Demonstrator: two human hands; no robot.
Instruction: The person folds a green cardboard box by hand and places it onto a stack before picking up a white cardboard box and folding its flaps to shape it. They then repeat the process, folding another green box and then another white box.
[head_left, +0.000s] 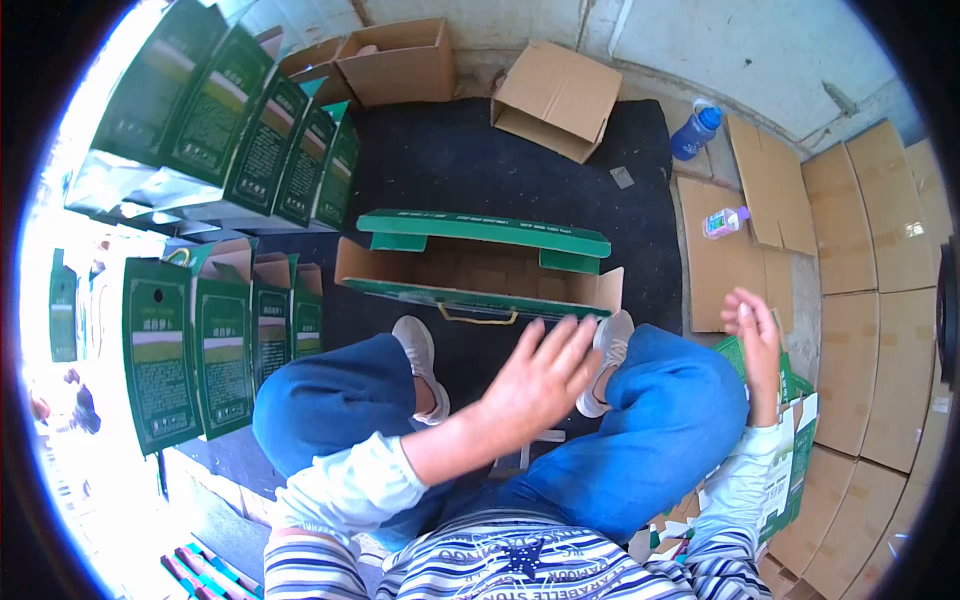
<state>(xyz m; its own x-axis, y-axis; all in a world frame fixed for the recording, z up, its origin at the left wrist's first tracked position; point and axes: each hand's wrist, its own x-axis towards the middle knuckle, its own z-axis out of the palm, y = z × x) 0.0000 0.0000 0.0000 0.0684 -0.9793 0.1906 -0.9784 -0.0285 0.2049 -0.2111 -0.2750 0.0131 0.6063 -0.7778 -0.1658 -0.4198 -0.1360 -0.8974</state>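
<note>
A long green carton point(480, 300) stands on the black mat in front of my feet, its top open and its brown inside showing. The far flap is folded up, and a yellow cord handle point(478, 318) hangs on the near side. My left hand point(540, 380) reaches across between my knees, fingers spread, with its fingertips at the carton's near right corner. Off to the right, my right hand point(752, 325) is raised with loosely bent fingers and nothing in it. Below it, beside my right leg, flattened green cartons point(797, 455) are stacked.
Rows of standing green cartons point(222, 350) line the left side. Brown boxes point(555, 95) lie at the back. A blue bottle point(697, 133) and a small clear bottle point(724, 223) are at right, near flat cardboard point(768, 185). Stacked brown boxes point(845, 370) form the right wall.
</note>
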